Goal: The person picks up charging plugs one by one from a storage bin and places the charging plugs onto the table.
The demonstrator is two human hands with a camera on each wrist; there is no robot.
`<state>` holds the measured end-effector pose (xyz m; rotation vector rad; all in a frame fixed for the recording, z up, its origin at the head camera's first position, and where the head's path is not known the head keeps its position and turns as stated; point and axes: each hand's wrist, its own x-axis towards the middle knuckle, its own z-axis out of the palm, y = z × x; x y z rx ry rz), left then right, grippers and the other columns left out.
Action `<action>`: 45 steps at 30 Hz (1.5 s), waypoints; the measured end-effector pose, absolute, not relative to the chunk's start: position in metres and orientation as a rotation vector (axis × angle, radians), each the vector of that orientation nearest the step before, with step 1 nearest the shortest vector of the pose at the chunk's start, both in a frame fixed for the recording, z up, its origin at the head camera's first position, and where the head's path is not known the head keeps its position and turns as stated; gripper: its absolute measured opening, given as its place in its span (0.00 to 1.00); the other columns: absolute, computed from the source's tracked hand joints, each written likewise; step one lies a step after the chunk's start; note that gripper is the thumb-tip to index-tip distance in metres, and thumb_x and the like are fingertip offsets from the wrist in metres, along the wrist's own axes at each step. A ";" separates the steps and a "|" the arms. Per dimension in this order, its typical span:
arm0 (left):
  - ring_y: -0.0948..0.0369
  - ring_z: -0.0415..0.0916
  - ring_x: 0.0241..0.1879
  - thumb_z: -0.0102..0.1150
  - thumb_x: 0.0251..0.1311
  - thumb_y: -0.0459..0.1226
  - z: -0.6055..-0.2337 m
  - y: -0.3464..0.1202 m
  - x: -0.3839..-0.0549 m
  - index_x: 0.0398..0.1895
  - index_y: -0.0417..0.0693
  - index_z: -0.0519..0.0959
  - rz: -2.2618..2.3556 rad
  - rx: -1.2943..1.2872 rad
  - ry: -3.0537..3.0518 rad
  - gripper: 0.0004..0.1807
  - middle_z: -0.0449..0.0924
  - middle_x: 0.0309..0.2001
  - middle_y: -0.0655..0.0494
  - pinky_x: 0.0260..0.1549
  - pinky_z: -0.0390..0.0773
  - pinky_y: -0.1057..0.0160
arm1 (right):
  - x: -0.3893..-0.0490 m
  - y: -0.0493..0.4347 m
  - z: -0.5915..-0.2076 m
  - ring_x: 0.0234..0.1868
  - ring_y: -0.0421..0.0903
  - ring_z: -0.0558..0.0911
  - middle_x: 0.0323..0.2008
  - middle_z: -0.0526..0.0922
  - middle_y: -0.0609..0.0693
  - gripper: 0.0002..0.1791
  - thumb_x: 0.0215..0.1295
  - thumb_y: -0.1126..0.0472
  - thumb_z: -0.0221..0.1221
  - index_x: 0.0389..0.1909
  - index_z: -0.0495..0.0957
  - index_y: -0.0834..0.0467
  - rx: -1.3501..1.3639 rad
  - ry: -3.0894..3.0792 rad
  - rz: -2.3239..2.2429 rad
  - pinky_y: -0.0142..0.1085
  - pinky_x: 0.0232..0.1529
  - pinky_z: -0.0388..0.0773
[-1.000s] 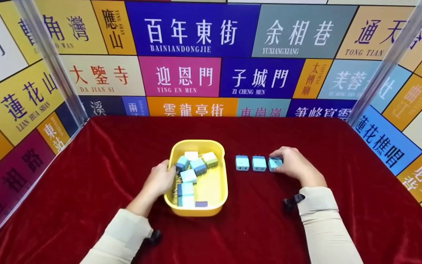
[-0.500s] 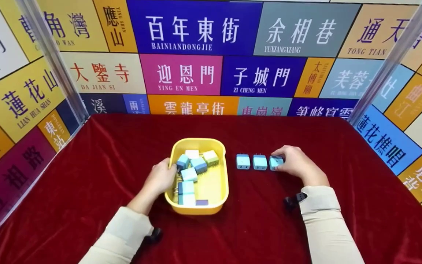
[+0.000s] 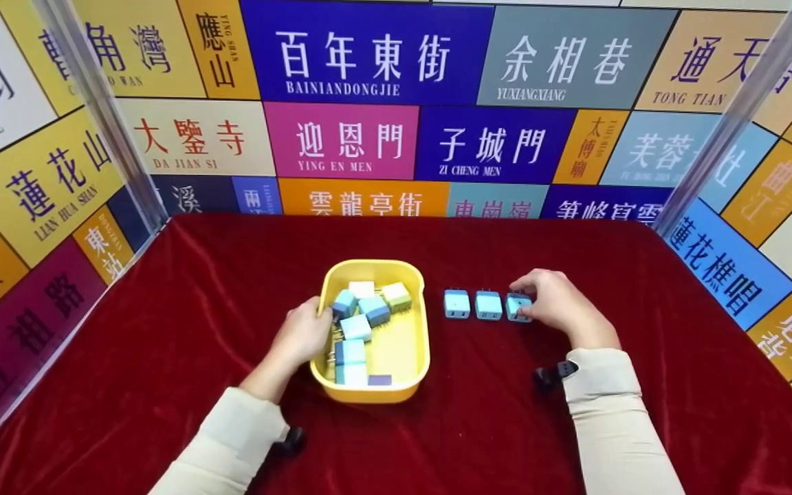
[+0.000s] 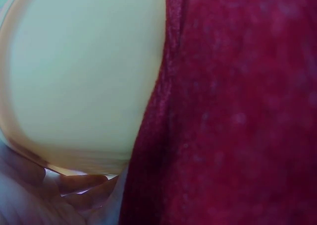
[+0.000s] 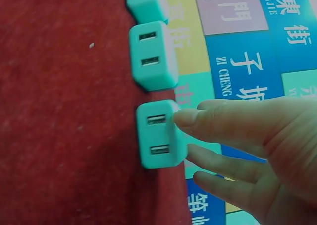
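My left hand [image 3: 305, 331] grips the left wall of a yellow plastic bin [image 3: 404, 344], which holds several USB wall chargers [image 3: 355, 328] in blue, white and green. In the left wrist view, fingers curl under the pale bin wall [image 4: 89, 76]. To the right of the bin, three turquoise USB chargers stand in a row on the red cloth, prongs pointing away and USB ports facing me. My right hand [image 3: 561, 306] pinches the rightmost charger [image 3: 518, 309], thumb at its near side and fingers toward the prongs. The right wrist view shows the thumb on that charger's [image 5: 157, 138] upper edge.
The left charger [image 3: 456, 304] and the middle charger [image 3: 488, 305] of the row stand close together with small gaps. Red velvet cloth [image 3: 245, 261] covers the table. Panels with coloured street-name signs [image 3: 368, 55] and clear corner posts [image 3: 726, 117] enclose the back and sides.
The right hand's fingers have risen and spread slightly, so more of the rightmost charger shows. The left hand keeps its hold on the bin, and the row stands as before.
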<state>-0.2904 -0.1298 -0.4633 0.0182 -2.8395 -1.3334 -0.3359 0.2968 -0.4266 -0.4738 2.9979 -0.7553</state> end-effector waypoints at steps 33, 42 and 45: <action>0.46 0.80 0.55 0.44 0.80 0.40 -0.464 -0.131 -0.291 0.67 0.33 0.76 -1.336 0.006 -2.838 0.24 0.83 0.54 0.37 0.61 0.77 0.44 | -0.292 0.195 -0.370 0.58 0.54 0.83 0.56 0.85 0.53 0.17 0.69 0.61 0.71 0.58 0.88 0.58 -0.914 3.109 -0.610 0.49 0.63 0.80; 0.47 0.80 0.52 0.45 0.79 0.40 -0.463 -0.130 -0.290 0.64 0.35 0.78 -1.324 0.008 -2.834 0.22 0.84 0.51 0.39 0.59 0.78 0.45 | -0.278 0.168 -0.370 0.53 0.50 0.84 0.50 0.86 0.52 0.16 0.66 0.61 0.74 0.53 0.89 0.58 -1.175 3.091 -0.562 0.45 0.59 0.82; 0.47 0.80 0.51 0.46 0.79 0.40 -0.465 -0.130 -0.291 0.61 0.36 0.79 -1.309 0.009 -2.830 0.21 0.84 0.49 0.40 0.58 0.79 0.45 | -0.275 0.158 -0.373 0.53 0.49 0.84 0.50 0.86 0.51 0.17 0.65 0.59 0.75 0.54 0.89 0.57 -1.227 3.062 -0.512 0.44 0.59 0.82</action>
